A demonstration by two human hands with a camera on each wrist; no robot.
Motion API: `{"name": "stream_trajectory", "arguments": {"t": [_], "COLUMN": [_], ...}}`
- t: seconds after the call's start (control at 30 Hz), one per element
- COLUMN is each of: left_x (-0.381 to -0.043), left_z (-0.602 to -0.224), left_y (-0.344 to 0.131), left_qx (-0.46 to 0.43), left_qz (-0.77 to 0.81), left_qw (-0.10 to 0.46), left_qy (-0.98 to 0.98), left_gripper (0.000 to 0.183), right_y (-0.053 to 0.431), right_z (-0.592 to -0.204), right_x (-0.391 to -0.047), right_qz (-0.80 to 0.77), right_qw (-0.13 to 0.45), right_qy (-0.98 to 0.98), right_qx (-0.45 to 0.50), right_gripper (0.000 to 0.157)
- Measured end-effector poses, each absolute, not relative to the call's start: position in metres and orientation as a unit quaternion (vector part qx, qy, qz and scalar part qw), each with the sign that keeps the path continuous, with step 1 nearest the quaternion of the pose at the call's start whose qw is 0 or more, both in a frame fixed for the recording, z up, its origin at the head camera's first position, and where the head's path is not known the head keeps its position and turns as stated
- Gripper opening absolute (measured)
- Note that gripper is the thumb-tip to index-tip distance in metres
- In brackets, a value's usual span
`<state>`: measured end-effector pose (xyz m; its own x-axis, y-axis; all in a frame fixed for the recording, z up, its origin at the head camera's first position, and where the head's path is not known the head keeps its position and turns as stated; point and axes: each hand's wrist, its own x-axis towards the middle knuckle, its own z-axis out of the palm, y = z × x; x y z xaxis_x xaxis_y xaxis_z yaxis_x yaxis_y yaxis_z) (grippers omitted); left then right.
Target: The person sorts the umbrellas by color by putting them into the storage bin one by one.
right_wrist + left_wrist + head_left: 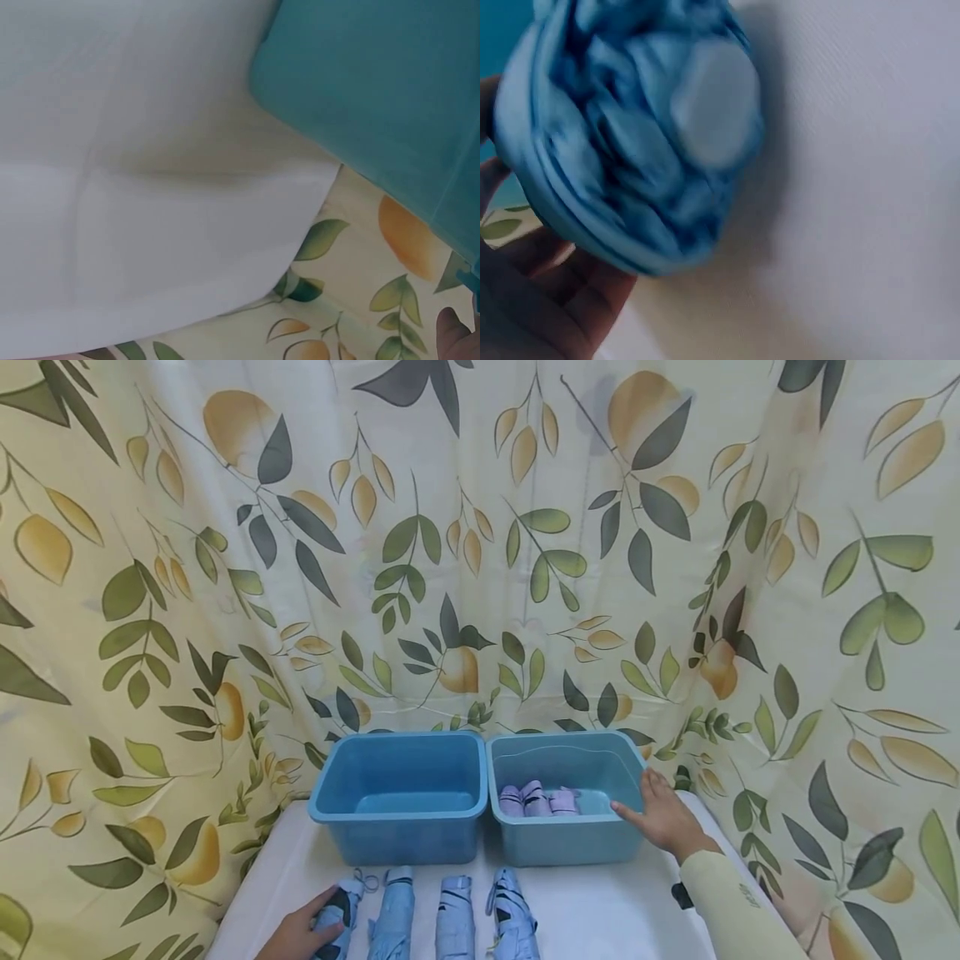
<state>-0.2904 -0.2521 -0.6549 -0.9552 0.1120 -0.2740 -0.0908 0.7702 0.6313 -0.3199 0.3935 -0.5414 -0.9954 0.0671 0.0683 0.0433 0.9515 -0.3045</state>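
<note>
Left hand [303, 929]: fingers [604, 300] curled round the leftmost blue folded umbrella [346, 900], which lies in front of the left tub [397, 839]. Three other blue umbrellas [454, 918] lie in a row to its right on the white worktop [600, 906]. Left wrist view: gathered cloth and a pale end cap [716, 105]; contact with the worktop cannot be told.

Right hand [667, 817]: at the right edge of the right tub [562, 845], fingers extended, thumb apart; firmness of contact cannot be told. Purple rolls [536, 800] sit inside that tub.

Handling note: an even grip round the thick body should keep the folds together. The cord loop [370, 882] near the far end probably wants keeping clear of the neighbouring umbrella. Light contact at the tub edge should suffice; a hard push might shift it.
</note>
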Motion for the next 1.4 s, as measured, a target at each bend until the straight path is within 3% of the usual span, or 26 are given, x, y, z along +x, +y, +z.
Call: {"name": "stream_trajectory", "arguments": {"t": [0.37, 0.87, 1.1, 1.4], "left_x": [-0.288, -0.288, -0.285, -0.28], "left_z": [-0.638, -0.63, -0.614, -0.567], "left_y": [-0.243, -0.236, -0.243, -0.25], "left_qx": [0.004, 0.0, 0.045, 0.119], "left_qz": [0.432, 0.415, 0.403, 0.397], "left_qw": [0.173, 0.2, 0.2, 0.182], "left_qy": [0.885, 0.888, 0.892, 0.892], "left_gripper": [0.063, 0.065, 0.064, 0.06], "right_y": [0.399, 0.399, 0.397, 0.392], "right_z": [-0.538, -0.534, -0.537, -0.54], "right_x": [-0.317, -0.319, -0.321, -0.321], "right_qz": [0.153, 0.15, 0.15, 0.15], "right_qw": [0.04, 0.042, 0.044, 0.038], "right_qy": [-0.987, -0.988, -0.987, -0.988], "right_qx": [-0.026, -0.025, -0.023, -0.021], "right_gripper": [0.116, 0.117, 0.114, 0.116]}}
